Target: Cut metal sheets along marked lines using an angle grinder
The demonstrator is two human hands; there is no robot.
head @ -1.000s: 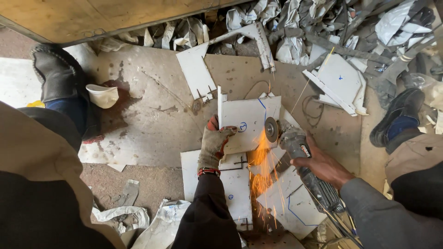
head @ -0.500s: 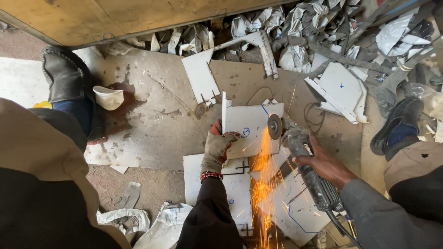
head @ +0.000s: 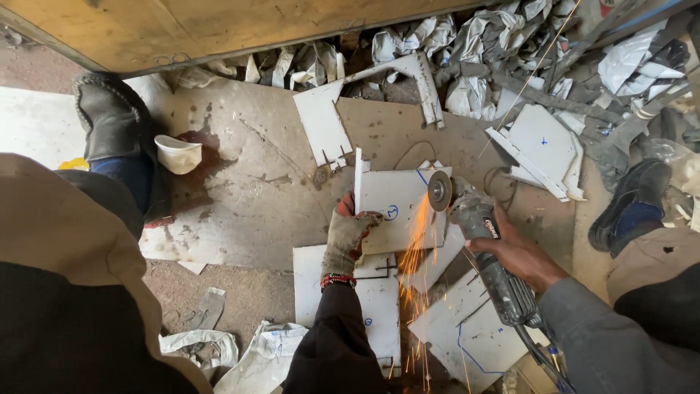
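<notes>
I see a large steel floor plate [head: 255,182] under everything my hands touch. On it, beneath my left palm, lies a white metal sheet [head: 397,201], flat, with one edge bent up. My left hand [head: 350,233], gloved, presses flat on this sheet, fingers spread, gripping nothing. Right of it, my right hand [head: 514,252] is wrapped fully around the grinder [head: 488,255]. Ahead of that grip, the disc [head: 439,191] meets the sheet's edge, sparks [head: 415,255] falling toward me.

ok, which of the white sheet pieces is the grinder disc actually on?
The white sheet pinned under the gloved left hand: the grinder disc meets its right edge, throwing sparks. The other white pieces lie untouched around it.
</notes>
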